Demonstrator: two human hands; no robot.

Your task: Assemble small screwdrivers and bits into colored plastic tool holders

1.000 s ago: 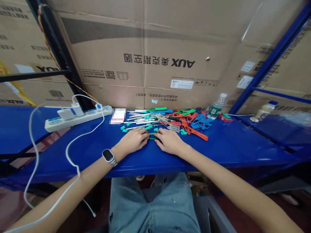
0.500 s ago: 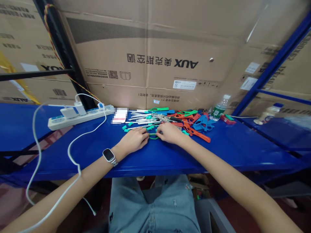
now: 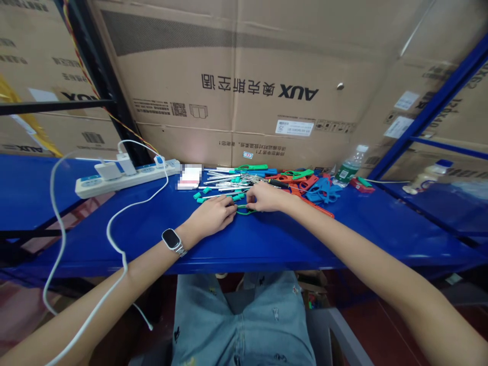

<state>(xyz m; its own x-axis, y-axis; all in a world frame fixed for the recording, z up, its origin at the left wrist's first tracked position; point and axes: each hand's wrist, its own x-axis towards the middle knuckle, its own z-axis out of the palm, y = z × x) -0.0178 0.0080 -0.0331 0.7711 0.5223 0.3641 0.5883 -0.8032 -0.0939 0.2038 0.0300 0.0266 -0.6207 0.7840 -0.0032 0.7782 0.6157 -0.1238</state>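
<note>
on the blue table (image 3: pixel 343 239), fingers of the left hand (image 3: pixel 216 214) and right hand (image 3: pixel 266 197) pinch a green plastic piece (image 3: pixel 242 206) between them, seemingly unfinished, with metal tubes (image 3: pixel 221 176) lying loose beyond.

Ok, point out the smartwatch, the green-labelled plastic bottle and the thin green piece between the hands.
Smartwatch (image 3: pixel 171 239): head view, on its dark screen.
Green-labelled plastic bottle (image 3: pixel 344 174): head view, on its label.
Thin green piece (image 3: pixel 241 206): head view, on its upper strip.

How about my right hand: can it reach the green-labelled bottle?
Probably yes: blue plastic parts lie between the right hand and bottle, but its cap rises clear; the hand seems occupied by a green strand.
</note>
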